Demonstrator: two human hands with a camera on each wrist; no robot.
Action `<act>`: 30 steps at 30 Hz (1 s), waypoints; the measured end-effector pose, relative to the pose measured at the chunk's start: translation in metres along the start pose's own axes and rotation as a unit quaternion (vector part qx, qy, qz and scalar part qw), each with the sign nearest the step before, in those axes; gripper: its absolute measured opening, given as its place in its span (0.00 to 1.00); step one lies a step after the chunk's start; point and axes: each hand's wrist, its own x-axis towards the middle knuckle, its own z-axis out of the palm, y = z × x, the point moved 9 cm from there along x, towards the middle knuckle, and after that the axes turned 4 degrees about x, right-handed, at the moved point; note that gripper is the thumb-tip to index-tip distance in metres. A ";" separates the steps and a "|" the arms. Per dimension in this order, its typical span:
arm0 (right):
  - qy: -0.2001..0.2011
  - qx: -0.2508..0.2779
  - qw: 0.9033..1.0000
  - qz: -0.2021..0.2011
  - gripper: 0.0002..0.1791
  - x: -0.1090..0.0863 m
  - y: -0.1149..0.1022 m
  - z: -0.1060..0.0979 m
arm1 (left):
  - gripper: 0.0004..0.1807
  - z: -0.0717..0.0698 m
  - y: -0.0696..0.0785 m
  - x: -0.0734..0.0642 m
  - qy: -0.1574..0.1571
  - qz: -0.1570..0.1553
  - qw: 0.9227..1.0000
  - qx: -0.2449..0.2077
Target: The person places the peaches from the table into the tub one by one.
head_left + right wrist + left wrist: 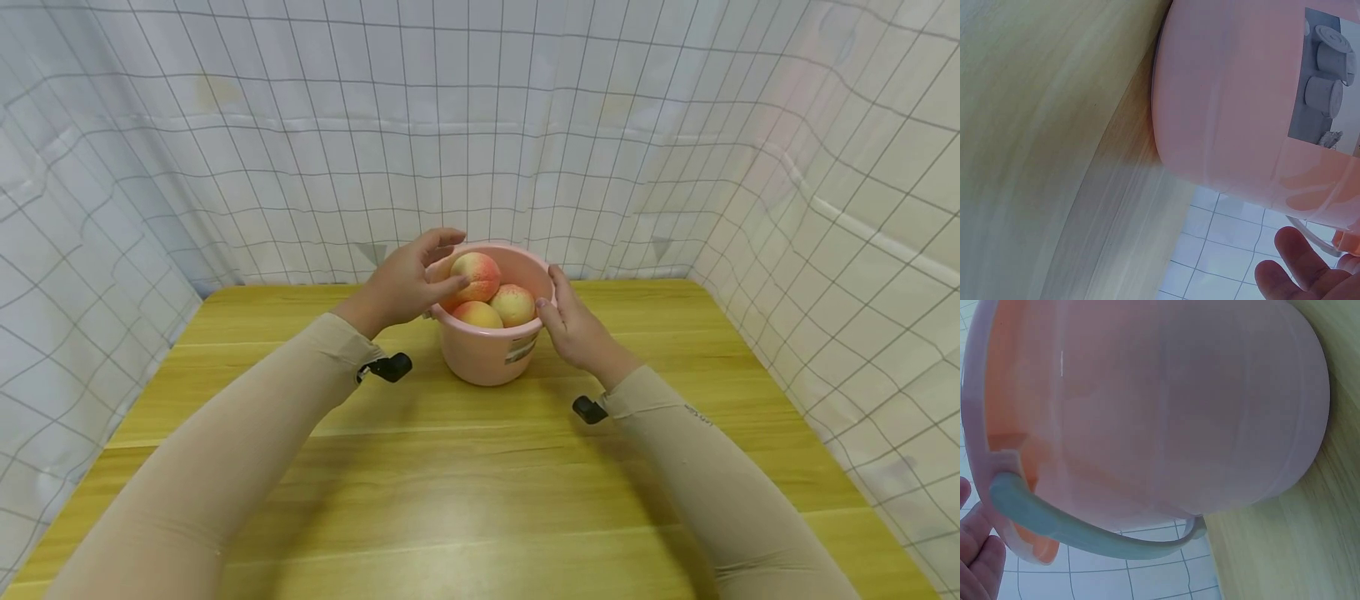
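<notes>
A pink bucket (486,354) stands upright on the wooden table with peaches inside. One peach (476,275) lies on top, above a yellow-red peach (478,315) and a paler peach (513,305). Over the bucket's left rim is my left hand (408,279), fingers apart and thumb beside the top peach; whether it touches the peach is unclear. My right hand (576,327) grips the right rim, thumb at the edge and fingers outside. A grey-blue handle (1097,540) hangs down the bucket's side in the left wrist view. Part of a label (1329,81) shows in the right wrist view.
The wooden table (465,500) extends in front of the bucket and to both sides. A white curtain with a dark grid (480,125) hangs behind the table and along both sides. Small black wrist devices (393,367) sit under both wrists.
</notes>
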 end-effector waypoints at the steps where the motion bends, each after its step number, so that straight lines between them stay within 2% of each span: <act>1: 0.000 -0.001 1.000 0.000 0.40 0.000 0.000 0.000 | 0.37 0.000 0.000 0.000 0.001 0.001 1.000 0.003; 14: 0.000 -0.005 1.000 0.004 0.39 -0.001 0.000 0.000 | 0.40 -0.007 0.000 -0.009 0.007 0.013 0.999 0.048; 30: -0.024 -0.004 1.000 0.010 0.41 -0.002 -0.001 0.000 | 0.37 -0.017 -0.007 -0.025 0.016 0.025 0.992 0.122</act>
